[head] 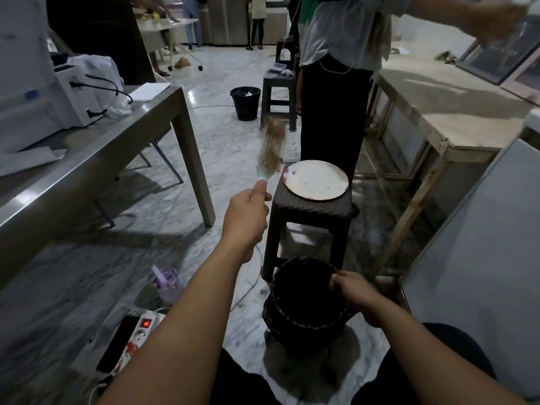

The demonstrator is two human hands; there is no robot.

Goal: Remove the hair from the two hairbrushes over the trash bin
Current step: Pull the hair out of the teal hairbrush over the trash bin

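Observation:
My left hand grips the pale handle of a hairbrush, held out in front of me with its head pointing away; the head is blurred and thick with brown hair. It hangs to the left of a dark stool that bears a round white plate. A black trash bin lined with a black bag stands on the floor between my knees. My right hand grips the bin's right rim, fingers curled over the edge. I see only one hairbrush.
A steel table with white machines stands at left, a wooden bench at right. A person in black trousers stands behind the stool. A purple bottle and a power strip lie on the floor at left. A second black bin is farther off.

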